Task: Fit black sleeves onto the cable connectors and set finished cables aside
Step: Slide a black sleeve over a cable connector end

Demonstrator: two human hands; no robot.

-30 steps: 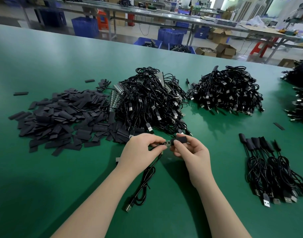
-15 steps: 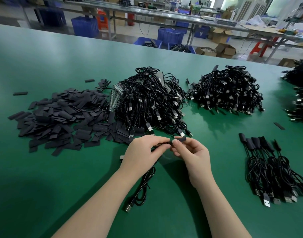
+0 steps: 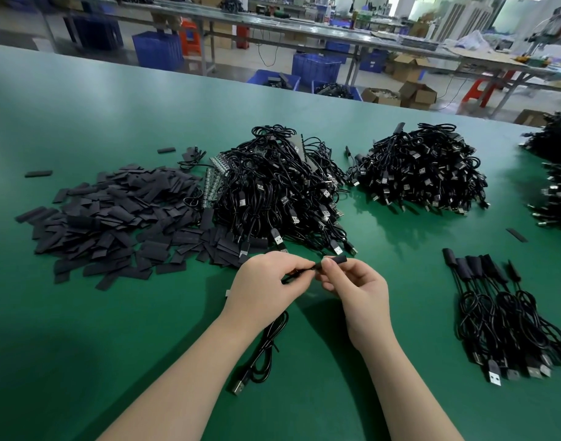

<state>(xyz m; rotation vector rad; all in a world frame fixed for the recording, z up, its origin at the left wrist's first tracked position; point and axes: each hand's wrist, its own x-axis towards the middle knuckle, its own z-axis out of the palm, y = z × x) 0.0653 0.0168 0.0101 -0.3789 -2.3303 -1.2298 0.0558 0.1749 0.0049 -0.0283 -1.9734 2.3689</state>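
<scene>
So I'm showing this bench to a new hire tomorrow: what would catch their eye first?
Probably the two hands at centre: the left hand pinches a cable while the right hand holds a black sleeve at its end. Behind them rises a big tangle of cables, with a spread of loose sleeves to its left. A neat row of finished cables lies at right.

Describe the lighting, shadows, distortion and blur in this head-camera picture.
Head view: wide-angle distortion bows the green table edge and stretches the corners. A soft dark shadow covers the lower left; smaller shadows lie under the left hand, right hand and cable piles. The far benches are softer and bright near the windows. The sleeve is reasonably sharp.
</scene>
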